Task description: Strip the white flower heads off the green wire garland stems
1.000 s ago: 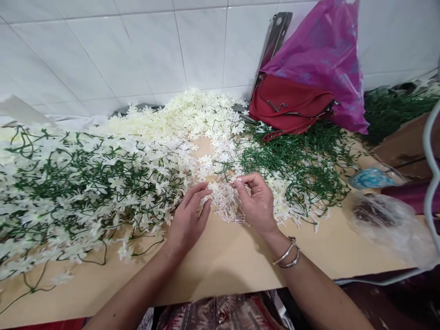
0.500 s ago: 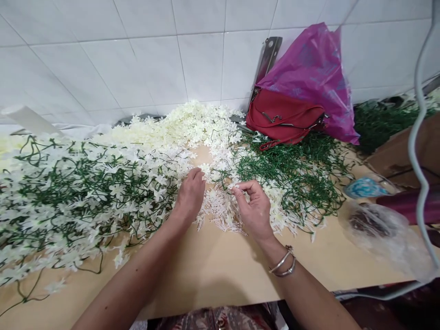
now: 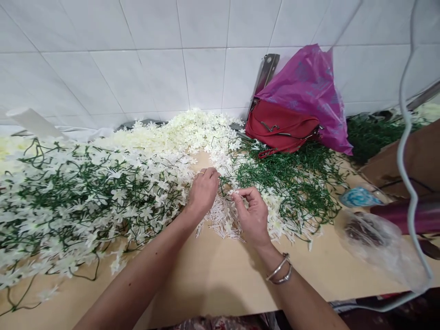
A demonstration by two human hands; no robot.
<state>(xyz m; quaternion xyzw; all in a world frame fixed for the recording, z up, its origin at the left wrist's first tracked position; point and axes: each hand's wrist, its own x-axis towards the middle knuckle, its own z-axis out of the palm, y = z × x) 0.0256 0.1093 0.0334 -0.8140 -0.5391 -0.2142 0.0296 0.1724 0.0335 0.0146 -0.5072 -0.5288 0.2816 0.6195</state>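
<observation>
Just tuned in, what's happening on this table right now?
A person is working with artificial flowers at a tan table. The left hand reaches into the loose white blossoms, fingers curled. The right hand pinches a small white piece at a green vine, above a pile of white stamens. Finished flowered vines lie left; a red bag sits behind.

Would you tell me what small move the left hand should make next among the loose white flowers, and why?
Probably the left hand should pinch one loose white flower and bring it to the right hand. The right hand's fingertips pinch something small, seemingly a green stem tip, while the left hand's fingers are curled among the flowers; whether they grip one I cannot tell.
</observation>
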